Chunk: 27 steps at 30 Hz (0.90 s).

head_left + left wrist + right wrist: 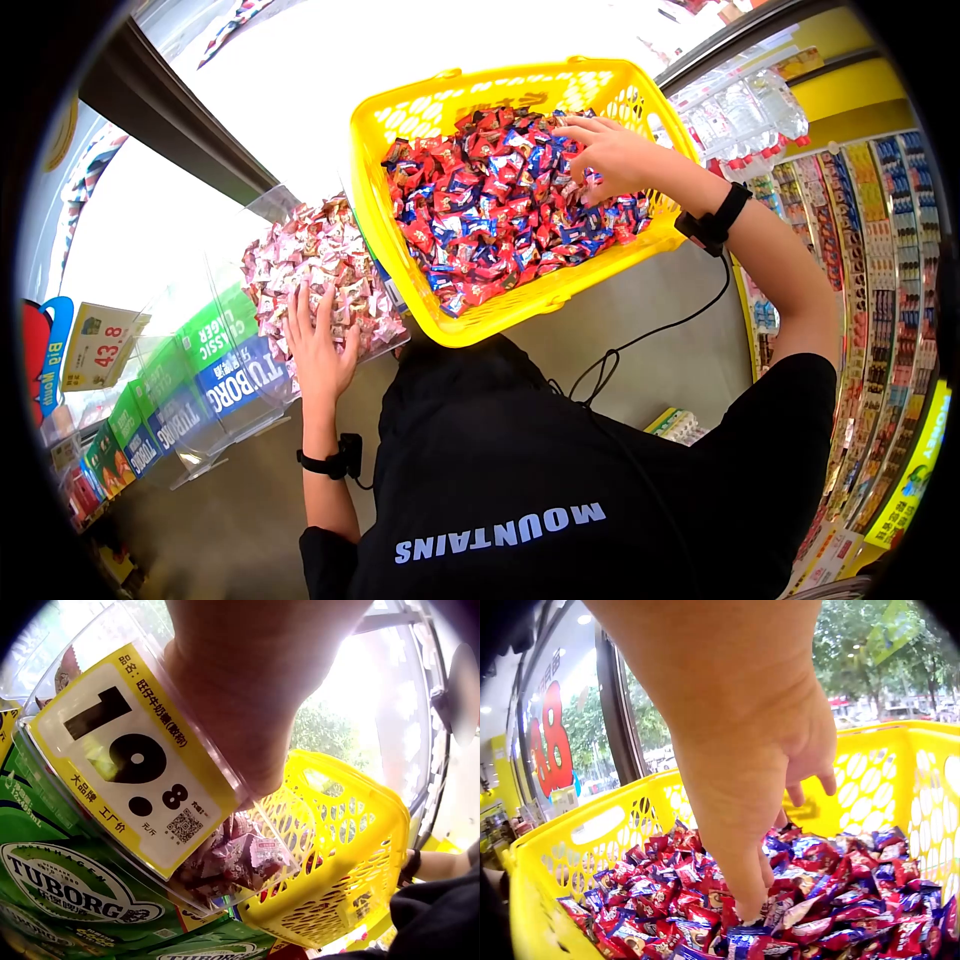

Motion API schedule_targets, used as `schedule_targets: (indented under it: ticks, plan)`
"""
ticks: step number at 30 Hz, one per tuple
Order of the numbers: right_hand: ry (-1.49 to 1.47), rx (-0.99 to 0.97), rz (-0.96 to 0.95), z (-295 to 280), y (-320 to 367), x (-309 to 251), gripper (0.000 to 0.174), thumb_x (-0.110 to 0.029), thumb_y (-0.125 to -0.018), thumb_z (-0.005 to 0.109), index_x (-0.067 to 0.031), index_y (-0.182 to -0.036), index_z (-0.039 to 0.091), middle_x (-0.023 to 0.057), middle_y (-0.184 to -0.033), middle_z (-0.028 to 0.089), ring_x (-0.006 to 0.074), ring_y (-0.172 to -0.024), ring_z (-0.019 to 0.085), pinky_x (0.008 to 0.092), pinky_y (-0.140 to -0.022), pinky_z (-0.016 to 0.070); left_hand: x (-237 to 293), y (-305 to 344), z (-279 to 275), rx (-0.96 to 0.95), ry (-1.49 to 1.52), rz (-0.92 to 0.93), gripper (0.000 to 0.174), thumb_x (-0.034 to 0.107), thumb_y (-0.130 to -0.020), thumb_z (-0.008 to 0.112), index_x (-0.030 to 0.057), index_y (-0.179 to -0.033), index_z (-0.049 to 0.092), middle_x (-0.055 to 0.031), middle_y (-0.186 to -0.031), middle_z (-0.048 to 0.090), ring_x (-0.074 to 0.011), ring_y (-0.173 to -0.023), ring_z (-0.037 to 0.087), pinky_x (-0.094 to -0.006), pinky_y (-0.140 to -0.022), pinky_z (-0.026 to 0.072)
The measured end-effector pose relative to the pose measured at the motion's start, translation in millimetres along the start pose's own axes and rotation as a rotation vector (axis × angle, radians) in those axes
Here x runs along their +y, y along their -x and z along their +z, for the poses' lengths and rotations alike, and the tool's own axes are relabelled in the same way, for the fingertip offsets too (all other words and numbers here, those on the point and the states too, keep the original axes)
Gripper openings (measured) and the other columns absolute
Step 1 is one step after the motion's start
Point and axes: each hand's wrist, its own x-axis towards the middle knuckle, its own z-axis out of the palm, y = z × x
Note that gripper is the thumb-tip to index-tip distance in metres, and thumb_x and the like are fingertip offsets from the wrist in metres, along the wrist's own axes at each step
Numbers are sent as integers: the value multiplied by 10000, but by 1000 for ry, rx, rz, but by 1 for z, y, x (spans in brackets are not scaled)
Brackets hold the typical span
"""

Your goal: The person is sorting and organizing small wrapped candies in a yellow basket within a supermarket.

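A yellow plastic basket (pixel 480 325) is heaped with wrapped candies (pixel 490 200) in red and blue wrappers. Over its right part my right hand (pixel 622 160) reaches in with fingers spread. The right wrist view shows its thumb (pixel 748 896) down among the wrappers, while the other fingers stay apart above them. To the left, pink-wrapped candies (pixel 300 255) fill a clear bin (pixel 222 265). My left hand (pixel 318 350) lies on these pink candies with its fingers extended. In the left wrist view the fingers are hidden behind the bin's price sign (pixel 135 761).
Green and blue Tuborg cartons (pixel 235 355) stand beside the bin. A window frame (pixel 180 100) rises behind. Packaged goods hang on shelves (pixel 870 300) at right, near bottled water (pixel 740 115). A cable (pixel 650 335) runs from the right wristband.
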Motion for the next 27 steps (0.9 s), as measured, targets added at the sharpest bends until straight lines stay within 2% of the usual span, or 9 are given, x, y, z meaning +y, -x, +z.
schedule_targets:
  ticks: [1,5,8,17,20,21,27]
  plan:
    - [-22,-44,19,-1,2,0,402,-352,-748,905,-244,-1126,822,143,-1705,388,409,-1596,301,582,-1269,307,0,0,0,1,0,6,708,286,-900,745,194,-1567,524,-162,-1730,319,-424,-1611,242,-639,-1268,224]
    - [-57,-36,29,14,4,6,416,-270,-777,851,-297,-1191,816,133,-1706,385,408,-1598,298,595,-1269,304,0,0,-1,-6,0,7,715,286,-898,748,190,-1569,522,-161,-1728,324,-422,-1612,241,-633,-1270,223]
    - [31,20,12,33,1,13,419,-264,-753,862,-264,-1169,813,129,-1677,420,396,-1587,321,579,-1260,322,0,0,-2,-6,3,9,721,282,-896,751,191,-1572,519,-163,-1727,325,-421,-1612,242,-633,-1270,221]
    - [-66,25,40,22,4,5,108,-198,-800,824,-142,-892,812,141,-1575,512,371,-1530,404,545,-1227,374,-2,1,0,-4,-7,29,748,292,-900,751,207,-1598,497,-174,-1722,324,-417,-1611,245,-635,-1269,220]
    - [-169,113,59,26,-1,18,77,-183,-831,798,-117,-869,810,161,-1539,537,383,-1463,472,505,-1206,406,-3,2,2,-6,-11,21,753,291,-899,752,209,-1602,494,-173,-1723,324,-415,-1612,244,-633,-1270,218]
    - [-167,161,13,22,0,18,79,-170,-856,776,-99,-873,806,173,-1497,556,386,-1403,520,471,-1178,434,-3,2,1,-8,-10,19,755,291,-899,753,209,-1603,493,-173,-1722,324,-414,-1612,244,-633,-1271,217]
    - [-185,136,-3,6,5,11,86,-153,-884,764,-70,-907,764,182,-1458,565,379,-1381,532,475,-1136,462,-1,0,-1,-9,-4,22,754,292,-896,759,209,-1598,499,-171,-1723,323,-415,-1612,242,-630,-1276,210]
